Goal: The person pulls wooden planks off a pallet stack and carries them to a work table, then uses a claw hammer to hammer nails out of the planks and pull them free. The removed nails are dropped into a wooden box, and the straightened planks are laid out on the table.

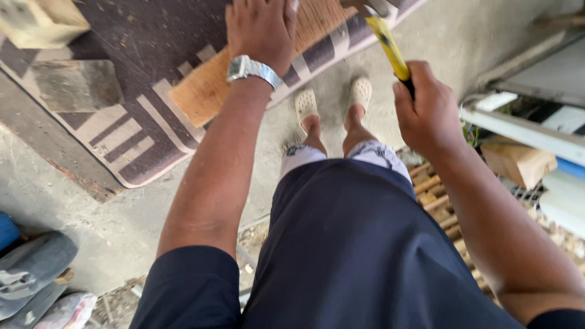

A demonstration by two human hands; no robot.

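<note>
Fingers of the right hand point(426, 113) wrap the hammer's yellow handle point(390, 49), head raised near the top edge, seemingly poised to strike. Beyond, the left hand point(262, 30) lies flat, fingers spread, on the wooden board point(207, 91), apparently steadying it on the patterned mat point(122, 134).

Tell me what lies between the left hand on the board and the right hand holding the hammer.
In the head view, between the left hand and right hand: the striped mat's edge, bare concrete floor, and the person's feet in pale slippers.
</note>
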